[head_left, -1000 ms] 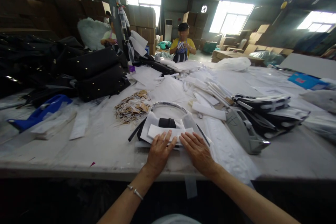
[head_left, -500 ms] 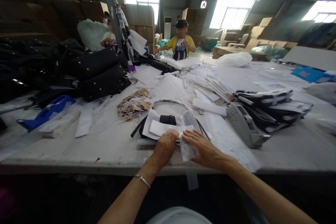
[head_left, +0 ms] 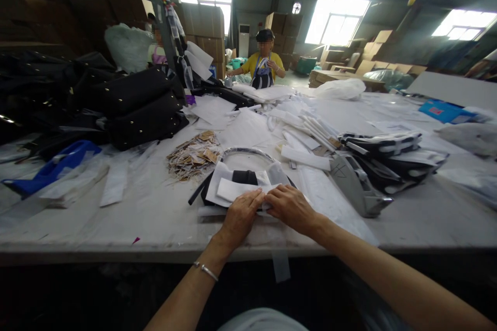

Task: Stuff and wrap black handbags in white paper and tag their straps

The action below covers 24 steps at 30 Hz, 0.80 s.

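A black handbag (head_left: 246,177) lies flat on the white table (head_left: 155,212) in front of me, partly wrapped in white paper (head_left: 233,189), its curved handle (head_left: 248,151) arching away. My left hand (head_left: 239,215) rests on the paper's near edge with fingers bent down onto it. My right hand (head_left: 291,207) lies beside it, fingertips meeting the left hand's, pressing the same paper fold.
A heap of brown tags (head_left: 192,155) lies left of the bag. Black bags (head_left: 132,106) pile at the left, wrapped bags (head_left: 388,158) and a grey tape dispenser (head_left: 355,186) at the right. A person in yellow (head_left: 264,64) works at the far end.
My hands went from lying flat and apart on the paper to drawn together at its near edge. The loose paper strip under my right hand is now tucked in.
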Available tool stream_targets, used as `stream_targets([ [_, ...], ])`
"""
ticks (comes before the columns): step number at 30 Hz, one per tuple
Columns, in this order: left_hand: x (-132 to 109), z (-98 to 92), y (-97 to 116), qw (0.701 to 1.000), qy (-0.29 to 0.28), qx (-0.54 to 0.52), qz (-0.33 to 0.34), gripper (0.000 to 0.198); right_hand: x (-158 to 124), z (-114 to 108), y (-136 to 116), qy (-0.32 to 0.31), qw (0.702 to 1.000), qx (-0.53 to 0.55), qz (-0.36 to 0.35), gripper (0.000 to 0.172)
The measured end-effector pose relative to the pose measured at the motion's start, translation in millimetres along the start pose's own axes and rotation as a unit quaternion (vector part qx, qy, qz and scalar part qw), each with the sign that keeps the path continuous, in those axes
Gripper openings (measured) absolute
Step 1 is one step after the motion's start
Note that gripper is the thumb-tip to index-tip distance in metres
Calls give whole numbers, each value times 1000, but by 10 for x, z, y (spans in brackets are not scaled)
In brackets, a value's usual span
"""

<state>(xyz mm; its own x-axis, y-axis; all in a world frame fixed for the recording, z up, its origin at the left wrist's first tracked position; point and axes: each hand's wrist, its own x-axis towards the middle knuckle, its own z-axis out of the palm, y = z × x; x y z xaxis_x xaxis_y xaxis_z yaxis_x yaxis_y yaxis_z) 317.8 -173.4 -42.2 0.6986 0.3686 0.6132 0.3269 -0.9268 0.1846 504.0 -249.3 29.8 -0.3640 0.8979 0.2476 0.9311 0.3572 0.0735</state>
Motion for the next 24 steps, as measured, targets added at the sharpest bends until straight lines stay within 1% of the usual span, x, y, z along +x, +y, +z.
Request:
stream_targets([
  [3,3,-15,-2,1000,-5,-20,-4,57,-3,29,-6,16,997,-60,-56,9],
  [4,2,-19,-1,1000,-4,-25,-6,57,-2,39,-7,21,994,-77,-68,10],
  [8,-7,-16,2,999,-1,-36,-24,58,25,85,-4,39,986,-135,-87,16],
  [12,-5,17,1,999,6,-34,-36,55,72,178,38,50,984,-134,-102,15],
  [14,1,35,1,999,5,-25,-29,49,102,239,61,55,988,-116,-83,12],
  [17,-3,61,11,1000,2,11,-5,46,142,253,74,44,995,-84,-19,7],
  [19,-21,79,27,999,6,41,9,47,125,155,65,21,999,-32,14,8],
  [20,-34,88,36,998,9,53,13,47,85,77,53,15,1000,10,23,15],
  [22,-58,103,53,998,9,63,13,45,-78,-95,10,38,993,102,40,28],
  [24,-73,111,67,998,6,62,6,42,-349,-208,-67,81,981,166,55,25],
])
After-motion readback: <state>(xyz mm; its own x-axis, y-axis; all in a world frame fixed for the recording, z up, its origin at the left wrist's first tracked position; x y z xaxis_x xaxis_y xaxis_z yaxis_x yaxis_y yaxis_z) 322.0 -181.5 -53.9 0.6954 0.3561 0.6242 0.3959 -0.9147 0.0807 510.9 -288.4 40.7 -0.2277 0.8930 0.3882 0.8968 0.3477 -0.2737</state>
